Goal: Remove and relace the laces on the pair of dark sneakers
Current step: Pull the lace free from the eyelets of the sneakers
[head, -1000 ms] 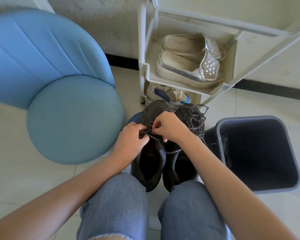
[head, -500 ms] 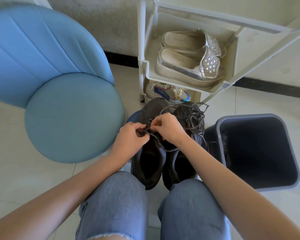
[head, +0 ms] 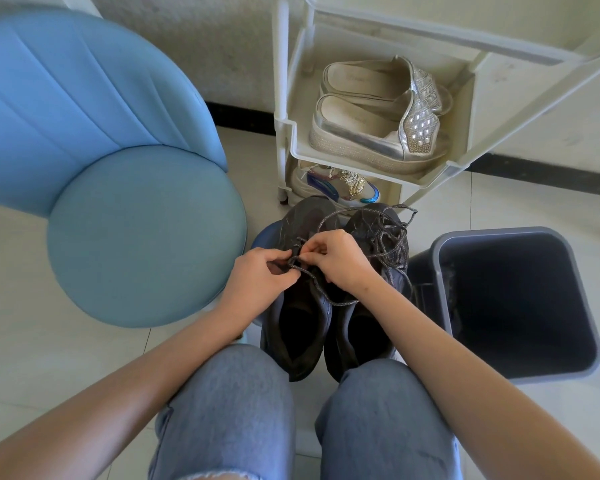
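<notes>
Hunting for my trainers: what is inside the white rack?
On a shelf of the white rack lies a pair of silver platform slippers. Below, a pale multicoloured sneaker shows partly; the shelf hides its rest.

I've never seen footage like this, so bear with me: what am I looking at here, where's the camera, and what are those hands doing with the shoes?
No machine here: a person wears a camera on the head, looking down past their knees. That is the only view. Two dark sneakers stand in front. The left hand and right hand each have a pinching grip on a grey lace over the left sneaker. More loose lace lies heaped on the right sneaker. Nearby: a blue chair, a dark bin, a white rack holding silver shoes.
</notes>
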